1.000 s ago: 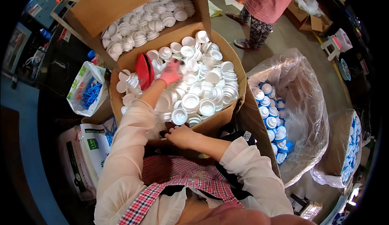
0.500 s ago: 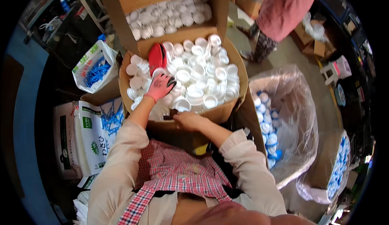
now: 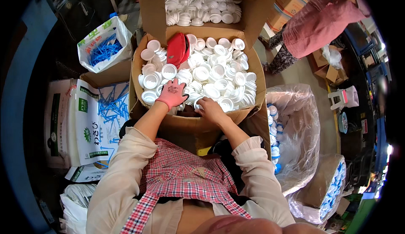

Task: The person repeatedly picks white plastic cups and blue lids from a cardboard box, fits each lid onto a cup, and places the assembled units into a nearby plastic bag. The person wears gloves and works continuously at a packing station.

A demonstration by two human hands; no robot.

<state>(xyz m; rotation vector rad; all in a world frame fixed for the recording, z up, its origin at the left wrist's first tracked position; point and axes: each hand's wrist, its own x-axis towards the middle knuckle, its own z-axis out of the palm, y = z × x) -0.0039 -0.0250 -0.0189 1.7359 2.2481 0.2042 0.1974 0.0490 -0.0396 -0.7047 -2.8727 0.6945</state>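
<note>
In the head view, both bare-wristed arms have shifted within half a second: the right hand (image 3: 211, 111), lately at the near edge of the cardboard box (image 3: 185, 126), now reaches over that edge to the lids, while the left hand (image 3: 171, 94), in a pink glove, has swung so its fingers point toward the box's far side.

We see the white plastic lids (image 3: 218, 71) heaped and nested inside this box, directly in front of the person. The left hand lies palm down over their near-left part, fingers bent downward and thumb held apart; we cannot tell whether it pinches a lid. The right hand's fingers curl beside the nearest lids, and its grip too is hidden from us.

A red zippered pouch (image 3: 178, 50) rests on the lids toward the far wall. Beyond, we make out a second carton (image 3: 152, 14) holding more white lids. At left, blue plastic sticks (image 3: 105, 52) fill a white bag (image 3: 84, 56); others lie scattered by a printed sack (image 3: 89, 124). At right, a clear plastic liner (image 3: 297, 128) surrounds blue-and-white caps (image 3: 275, 153), and a co-worker in a pink garment (image 3: 320, 25) stands behind.
</note>
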